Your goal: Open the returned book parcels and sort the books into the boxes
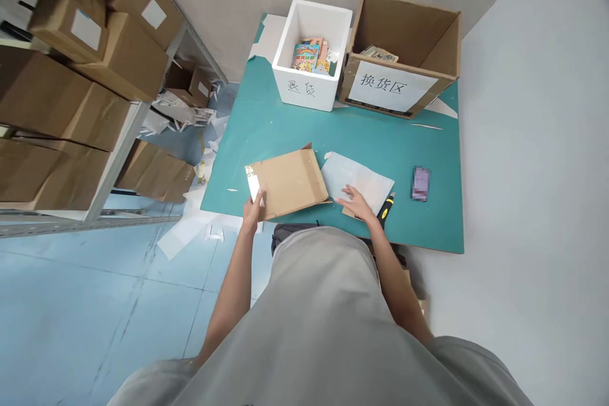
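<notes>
My left hand grips the near left corner of a flat cardboard box, its thumb on top beside a white label. The box's right end has its flaps open; what is inside cannot be seen. Over a white sheet, to the right of the box, my right hand has its fingers spread and holds nothing. Under that hand a small brown cardboard piece shows in part. A black and yellow utility knife lies just right of my right wrist.
A white foam box with colourful booklets and an open carton with a handwritten sign stand at the back of the green table. A phone lies at the right. Shelves of cartons rise at the left; paper scraps litter the floor.
</notes>
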A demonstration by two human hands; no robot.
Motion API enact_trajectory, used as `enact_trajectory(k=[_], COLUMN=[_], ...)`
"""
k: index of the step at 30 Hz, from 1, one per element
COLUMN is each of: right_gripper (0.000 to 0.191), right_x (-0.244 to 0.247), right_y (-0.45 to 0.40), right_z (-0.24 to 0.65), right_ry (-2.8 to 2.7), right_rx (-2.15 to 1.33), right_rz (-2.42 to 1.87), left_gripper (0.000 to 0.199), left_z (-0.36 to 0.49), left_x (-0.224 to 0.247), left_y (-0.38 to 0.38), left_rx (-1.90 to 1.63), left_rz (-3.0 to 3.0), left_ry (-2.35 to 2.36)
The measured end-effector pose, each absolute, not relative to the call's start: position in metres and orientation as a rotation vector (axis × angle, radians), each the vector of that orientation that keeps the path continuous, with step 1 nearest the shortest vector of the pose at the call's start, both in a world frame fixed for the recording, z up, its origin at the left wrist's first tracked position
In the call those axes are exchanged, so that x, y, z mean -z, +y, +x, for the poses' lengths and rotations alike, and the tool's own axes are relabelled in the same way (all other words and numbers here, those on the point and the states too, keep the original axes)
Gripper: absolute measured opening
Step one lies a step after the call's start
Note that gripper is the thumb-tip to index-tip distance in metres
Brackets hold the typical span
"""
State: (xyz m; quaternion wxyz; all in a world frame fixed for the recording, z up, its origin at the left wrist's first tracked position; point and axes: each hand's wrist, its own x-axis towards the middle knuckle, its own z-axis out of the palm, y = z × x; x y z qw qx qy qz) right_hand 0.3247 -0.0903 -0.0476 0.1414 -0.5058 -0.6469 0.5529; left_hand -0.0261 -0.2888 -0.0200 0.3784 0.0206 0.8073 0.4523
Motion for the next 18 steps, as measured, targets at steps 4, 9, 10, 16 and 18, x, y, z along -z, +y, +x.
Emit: enact_trajectory(k=[4, 9, 10, 16, 18], right_gripper=[0.069, 0.062, 0.060, 0.047, 0.049], right_x=[0.051, 0.051, 0.050, 0.050, 0.054], right_y=[-0.093, -0.085, -0.083, -0.090, -0.098], right_z=[0.272, 0.228, 0.219, 0.178, 0.173], right_ry=[-1.916, -2.011, -2.063, -2.236, -2.216], right_rx=[-1.965, -1.743, -1.640, -1.355, -1.335], right_rz=[-1.165, -1.455, -1.512, -1.721, -1.821], left_gripper=[0.087, 0.103, 0.099, 0.078, 0.071], left_z=[-0.030, -0.043, -0.045, -0.049, -0.047], left_x=[0.009, 0.006, 0.008, 0.041, 0.052], left_y=[-0.309, -0.324, -0.324, -0.309, -0.304], left_rx=[-1.166, -1.218, -1.241, -1.201, -1.122], left_rz=[0.300, 0.398, 0.388, 0.113, 0.049], left_ry=[1.624, 1.579, 1.598, 1.967, 2.089])
